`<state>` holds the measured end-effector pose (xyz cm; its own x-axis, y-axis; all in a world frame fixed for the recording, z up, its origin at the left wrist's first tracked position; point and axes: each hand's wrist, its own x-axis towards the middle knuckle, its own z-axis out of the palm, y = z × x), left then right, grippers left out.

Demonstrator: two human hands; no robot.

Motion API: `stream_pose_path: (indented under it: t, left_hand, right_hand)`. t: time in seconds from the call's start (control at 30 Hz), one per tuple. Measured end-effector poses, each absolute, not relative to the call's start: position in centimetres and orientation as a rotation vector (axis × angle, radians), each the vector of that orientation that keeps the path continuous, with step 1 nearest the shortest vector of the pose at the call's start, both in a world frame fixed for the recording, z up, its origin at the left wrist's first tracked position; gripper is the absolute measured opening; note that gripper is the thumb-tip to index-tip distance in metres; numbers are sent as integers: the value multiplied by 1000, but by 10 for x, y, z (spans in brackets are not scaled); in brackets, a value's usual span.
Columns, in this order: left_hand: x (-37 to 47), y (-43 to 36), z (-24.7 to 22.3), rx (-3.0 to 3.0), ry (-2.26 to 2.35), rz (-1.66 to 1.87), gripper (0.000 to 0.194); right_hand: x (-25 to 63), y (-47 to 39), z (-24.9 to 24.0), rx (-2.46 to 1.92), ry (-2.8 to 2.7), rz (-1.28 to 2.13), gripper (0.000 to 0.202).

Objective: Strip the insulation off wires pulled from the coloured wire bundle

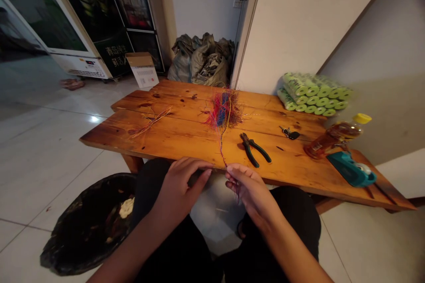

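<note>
My right hand [244, 181] is closed at the front edge of the wooden table [186, 141], pinching a twisted strand of thin coloured wires [222, 146]. Loose ends hang below its fingers. The strand runs back to a tangled red, blue and yellow bundle of wires [225, 108] on the tabletop. To the left, the thumb and index fingertips of my left hand [186, 177] come together in a pinch; anything between them is too thin to make out. Pliers [254, 148] with dark green handles lie with jaws apart, just beyond my right hand.
Loose wires [151, 123] lie at the table's left. On the right are keys [289, 132], a yellow-capped bottle [334, 139], a teal tape dispenser [352, 170] and stacked green-wrapped rolls [314, 93]. A black-lined bin [79, 212] stands by my left leg.
</note>
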<state>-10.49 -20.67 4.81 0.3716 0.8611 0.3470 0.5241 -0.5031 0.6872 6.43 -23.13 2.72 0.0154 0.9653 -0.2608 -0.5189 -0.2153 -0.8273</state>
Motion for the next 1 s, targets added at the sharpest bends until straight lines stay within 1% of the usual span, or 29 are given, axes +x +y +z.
stream_pose_path:
  t: [0.17, 0.27, 0.4, 0.53, 0.6, 0.73, 0.9, 0.93, 1.0]
  left_hand:
    - [-106, -188, 49, 1692, 1070, 920, 25]
    - [-114, -164, 45, 1668, 1046, 876, 28]
    - [-125, -137, 42, 1664, 944, 710, 27]
    - [-127, -140, 44, 1508, 878, 652, 27]
    - [-124, -151, 44, 1445, 883, 678, 29]
    - [-119, -172, 42, 1360, 794, 533, 46]
    - [-117, -180, 34, 1311, 668, 481, 43]
    - [-117, -181, 32, 1252, 624, 463, 46]
    - [-117, -183, 25, 1070, 510, 402, 60]
  right_hand:
    - [61, -233, 31, -1017, -645, 1537, 15]
    - [61, -233, 30, -1035, -704, 1537, 16]
    - [61, -233, 25, -1064, -783, 1562, 15]
    - [58, -230, 21, -1068, -829, 1539, 15]
    - [57, -227, 19, -1088, -856, 1447, 14]
    - [57, -224, 16, -1211, -983, 1170, 14]
    - [57, -224, 14, -1262, -1028, 1002, 16]
    - [57, -224, 14, -1271, -1034, 980, 15]
    - [57, -224, 13, -1289, -1049, 939, 15]
